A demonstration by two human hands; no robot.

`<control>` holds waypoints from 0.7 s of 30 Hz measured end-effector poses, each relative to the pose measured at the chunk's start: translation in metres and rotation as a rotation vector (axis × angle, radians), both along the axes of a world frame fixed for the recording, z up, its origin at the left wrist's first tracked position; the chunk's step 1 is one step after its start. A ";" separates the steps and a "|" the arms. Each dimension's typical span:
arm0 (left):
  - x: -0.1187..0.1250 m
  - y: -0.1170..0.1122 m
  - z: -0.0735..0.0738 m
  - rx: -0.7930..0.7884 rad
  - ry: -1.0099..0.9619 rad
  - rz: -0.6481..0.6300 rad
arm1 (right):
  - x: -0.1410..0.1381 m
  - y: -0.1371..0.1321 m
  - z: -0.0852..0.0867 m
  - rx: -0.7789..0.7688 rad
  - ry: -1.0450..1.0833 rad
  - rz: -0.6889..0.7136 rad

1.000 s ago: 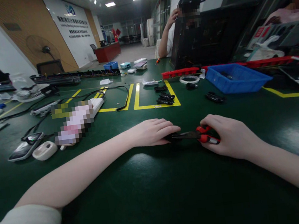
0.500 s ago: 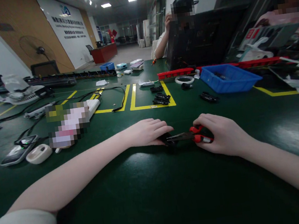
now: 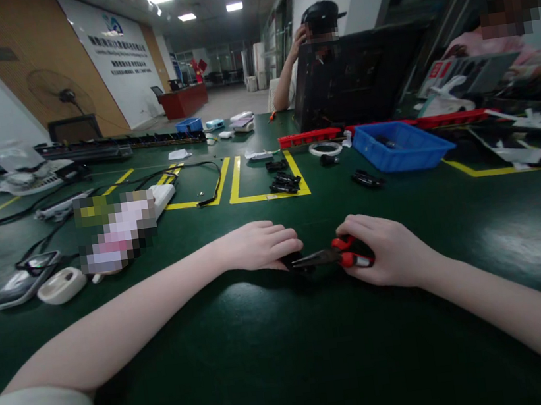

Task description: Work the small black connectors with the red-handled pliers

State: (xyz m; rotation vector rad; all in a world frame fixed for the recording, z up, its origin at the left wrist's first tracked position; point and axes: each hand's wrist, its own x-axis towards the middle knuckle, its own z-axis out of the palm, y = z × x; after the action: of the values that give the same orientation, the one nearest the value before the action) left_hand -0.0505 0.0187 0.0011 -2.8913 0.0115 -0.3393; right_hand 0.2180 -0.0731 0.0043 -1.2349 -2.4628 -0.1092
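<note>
My right hand (image 3: 384, 250) is closed around the red handles of a pair of needle-nose pliers (image 3: 325, 258), whose dark jaws point left. Between the fingers of my left hand (image 3: 261, 246) is a small black part (image 3: 292, 261), mostly hidden under them. The jaw tips of the pliers reach that part; whether they grip it I cannot tell. Beyond my hands, several black parts (image 3: 285, 182) lie inside a yellow taped frame, and another black part (image 3: 367, 178) rests to the right of it.
A blue bin (image 3: 401, 155) stands at the back right by a red strip (image 3: 309, 138) and a white tape ring (image 3: 326, 149). Cables, a white power strip (image 3: 163, 197) and a white case (image 3: 62, 285) lie left. Other people sit beyond a large black panel (image 3: 358, 78).
The whole view has shifted slightly. The pliers' jaws now point a little lower at the black part. Both hands keep their holds.
</note>
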 end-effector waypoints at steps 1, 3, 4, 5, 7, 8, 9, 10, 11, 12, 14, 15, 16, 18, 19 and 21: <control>0.000 0.000 0.000 -0.005 -0.005 -0.003 | -0.001 -0.001 0.000 -0.003 0.008 -0.003; 0.000 0.001 0.000 -0.015 -0.013 -0.003 | -0.003 -0.001 0.000 -0.010 0.023 -0.008; -0.001 0.001 0.000 -0.021 -0.015 -0.003 | -0.003 -0.002 0.000 -0.012 0.027 -0.008; -0.001 0.001 0.000 -0.026 -0.017 -0.002 | -0.004 -0.002 -0.001 -0.010 0.029 -0.005; -0.001 0.002 -0.001 -0.037 -0.023 -0.001 | -0.003 -0.002 -0.002 0.004 0.028 0.000; -0.001 0.002 -0.001 -0.040 -0.028 -0.001 | -0.003 -0.001 -0.002 0.015 0.026 0.001; -0.001 0.002 -0.002 -0.043 -0.032 0.000 | -0.003 -0.001 -0.003 0.026 0.023 0.001; -0.001 0.002 -0.002 -0.043 -0.037 0.003 | -0.003 -0.001 -0.003 0.034 0.018 -0.002; -0.001 0.002 -0.002 -0.043 -0.040 0.009 | -0.003 -0.002 -0.002 0.041 0.012 -0.009; -0.001 0.002 -0.002 -0.043 -0.042 0.017 | -0.003 -0.002 -0.002 0.047 0.005 -0.018; -0.001 0.001 -0.001 -0.051 -0.045 0.036 | -0.003 -0.003 0.000 0.060 -0.003 -0.040; -0.001 0.001 -0.001 -0.059 -0.046 0.045 | -0.004 -0.004 0.001 0.067 -0.003 -0.049; -0.001 0.001 0.000 -0.068 -0.046 0.052 | -0.004 -0.004 0.001 0.074 -0.003 -0.054; -0.001 0.000 0.000 -0.083 -0.046 0.062 | -0.004 -0.005 0.002 0.079 -0.005 -0.057; -0.001 0.000 0.000 -0.089 -0.047 0.065 | -0.004 -0.005 0.002 0.078 -0.009 -0.059; 0.000 0.000 0.000 -0.102 -0.052 0.066 | -0.004 -0.005 0.002 0.075 -0.015 -0.071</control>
State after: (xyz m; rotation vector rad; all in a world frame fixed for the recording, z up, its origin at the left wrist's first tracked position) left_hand -0.0509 0.0189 0.0007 -2.9736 -0.1132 -0.4137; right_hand 0.2139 -0.0779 0.0067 -1.2936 -2.4052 -0.2283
